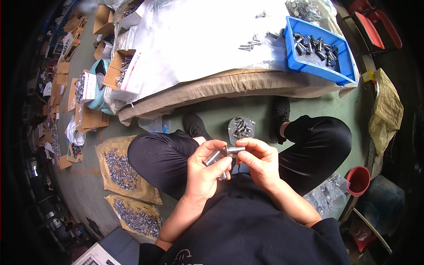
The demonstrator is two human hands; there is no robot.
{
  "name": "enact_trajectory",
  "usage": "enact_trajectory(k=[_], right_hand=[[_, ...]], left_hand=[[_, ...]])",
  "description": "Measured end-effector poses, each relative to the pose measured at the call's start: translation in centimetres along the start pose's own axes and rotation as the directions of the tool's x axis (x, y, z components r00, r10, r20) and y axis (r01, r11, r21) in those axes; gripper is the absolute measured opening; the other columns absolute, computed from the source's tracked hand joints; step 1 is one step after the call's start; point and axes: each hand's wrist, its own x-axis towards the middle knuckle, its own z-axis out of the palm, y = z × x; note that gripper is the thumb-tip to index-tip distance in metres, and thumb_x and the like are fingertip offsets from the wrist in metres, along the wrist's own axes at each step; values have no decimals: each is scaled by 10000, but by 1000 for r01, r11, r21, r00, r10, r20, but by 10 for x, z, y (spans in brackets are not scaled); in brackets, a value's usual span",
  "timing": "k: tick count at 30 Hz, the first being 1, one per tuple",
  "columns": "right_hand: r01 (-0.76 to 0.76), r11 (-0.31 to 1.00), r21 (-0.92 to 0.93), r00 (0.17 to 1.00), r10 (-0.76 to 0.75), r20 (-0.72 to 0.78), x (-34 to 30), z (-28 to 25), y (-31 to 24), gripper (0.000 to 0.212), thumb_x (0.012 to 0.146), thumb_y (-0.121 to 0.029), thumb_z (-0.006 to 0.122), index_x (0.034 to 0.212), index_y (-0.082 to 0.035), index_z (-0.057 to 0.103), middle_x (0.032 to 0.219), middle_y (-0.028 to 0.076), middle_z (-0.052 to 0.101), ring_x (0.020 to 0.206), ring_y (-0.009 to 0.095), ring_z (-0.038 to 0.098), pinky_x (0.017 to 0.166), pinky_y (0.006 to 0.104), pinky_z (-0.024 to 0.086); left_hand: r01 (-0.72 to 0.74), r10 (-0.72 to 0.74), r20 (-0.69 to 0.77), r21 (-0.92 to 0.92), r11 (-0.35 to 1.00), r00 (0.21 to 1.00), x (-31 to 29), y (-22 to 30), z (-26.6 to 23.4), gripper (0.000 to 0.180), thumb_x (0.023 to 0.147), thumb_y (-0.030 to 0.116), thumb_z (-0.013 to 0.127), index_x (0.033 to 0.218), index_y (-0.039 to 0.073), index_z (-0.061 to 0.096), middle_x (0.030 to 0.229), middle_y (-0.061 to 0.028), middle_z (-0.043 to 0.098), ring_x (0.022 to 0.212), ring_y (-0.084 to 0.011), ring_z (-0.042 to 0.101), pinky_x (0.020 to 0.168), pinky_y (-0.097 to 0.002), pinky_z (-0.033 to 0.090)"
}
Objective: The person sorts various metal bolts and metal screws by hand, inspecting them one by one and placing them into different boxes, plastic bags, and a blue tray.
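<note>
In front of my lap, my left hand (205,170) is closed around a few shiny metal bolts (213,158), their lower ends showing beneath its fingers. My right hand (260,161) pinches the end of another bolt (236,150) between thumb and fingertips. This bolt lies roughly level, and its wider end meets the fingers of my left hand. Past my hands, a clear plastic bag (231,132) with dark and shiny metal parts rests on the floor between my feet.
A covered table (190,48) stands ahead, with loose bolts (251,43) and a blue bin (318,70) of metal parts. Left are cartons (117,66) and brown sacking (104,154) under heaped parts. Right are bagged parts (329,190), a red bucket (358,180) and a red chair (369,31).
</note>
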Motion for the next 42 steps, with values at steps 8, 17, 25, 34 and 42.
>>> enact_trajectory(k=[8, 17, 25, 34, 42], right_hand=[[100, 991, -90, 994, -96, 45, 1, 2, 0, 234, 762, 29, 594, 995, 15, 582, 926, 42, 540, 811, 92, 530, 715, 203, 434], [-230, 926, 300, 973, 218, 71, 4, -1, 4, 204, 832, -110, 542, 979, 27, 575, 810, 77, 593, 645, 117, 529, 590, 233, 455], [-421, 725, 545, 907, 347, 239, 5, -3, 8, 212, 843, -122, 524, 992, 25, 555, 780, 78, 585, 633, 125, 518, 608, 253, 465], [-203, 934, 295, 979, 194, 61, 3, 0, 3, 181, 784, -14, 580, 961, 21, 579, 837, 75, 599, 689, 104, 533, 649, 220, 451], [82, 996, 27, 996, -81, -21, 0, 9, 2, 251, 756, 40, 589, 1002, 29, 540, 890, 41, 575, 803, 86, 536, 730, 210, 433]], left_hand=[[87, -87, 3, -76, 993, 996, -1, -2, -9, 231, 769, -6, 570, 999, 1, 544, 817, -87, 574, 637, -134, 566, 482, -248, 508], [-84, 79, 60, 83, 993, 995, -4, 3, 0, 313, 749, -33, 579, 1058, -22, 531, 818, -97, 598, 658, -145, 574, 506, -232, 499], [-39, 32, 80, 82, 996, 996, -7, 5, 2, 307, 763, -30, 570, 1066, -41, 517, 887, -112, 607, 684, -128, 586, 526, -209, 477], [27, -27, 30, 13, 1000, 999, -9, 0, -6, 305, 775, -4, 569, 1073, -29, 513, 826, -81, 574, 637, -113, 552, 498, -222, 487], [36, -34, 48, -25, 999, 998, -7, 0, -9, 316, 803, 25, 537, 1114, -19, 498, 870, -87, 574, 661, -111, 551, 505, -224, 485]])
